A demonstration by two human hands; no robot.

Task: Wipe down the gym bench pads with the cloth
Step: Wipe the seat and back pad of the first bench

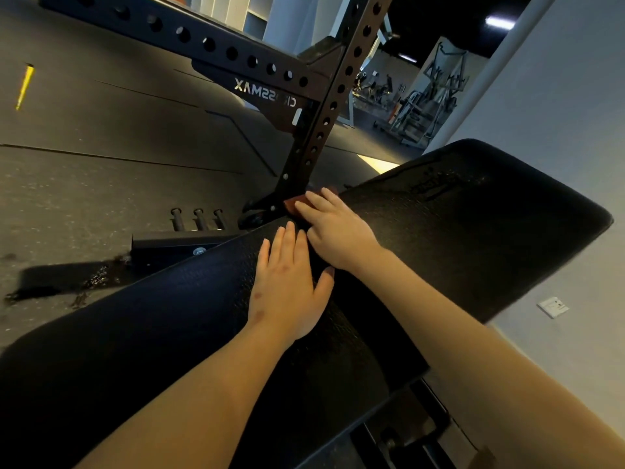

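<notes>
- Nearest to the camera, at the bottom of the frame, two bare forearms reach in from the lower left and lower right, above the dark metal frame point(402, 438) under the pads.
- Across the lower left lies the black textured seat pad point(152, 333); the left hand point(287, 286) rests flat on it, fingers straight and together, thumb spread, holding nothing.
- Just beyond, in mid-frame, the right hand point(334, 231) lies palm down with its fingers straight, pressing a reddish-brown cloth point(291, 206) onto the pad's edge where the seat pad meets the back pad point(473, 238). Only the cloth's edges show, past the fingertips.
- The back pad runs from mid-frame toward the right edge, with a faint embossed logo that cannot be read.
- Left of the hands, three short black pegs point(198, 220) stand on a low bracket, and a dark wet-looking patch point(91, 280) marks the floor beside it.
- Behind the cloth rises a perforated rack upright point(333, 96), joined to a perforated beam point(209, 45) with white lettering that reads in reverse.
- Dark rubber floor mats point(101, 147) fill the left, with a yellow stripe point(25, 86) at the upper left.
- On the right, a pale wall point(558, 96) carries a white socket point(553, 307).
- Farthest off, at the upper right, grey exercise machines point(426, 103) stand under a ceiling light point(500, 22).
</notes>
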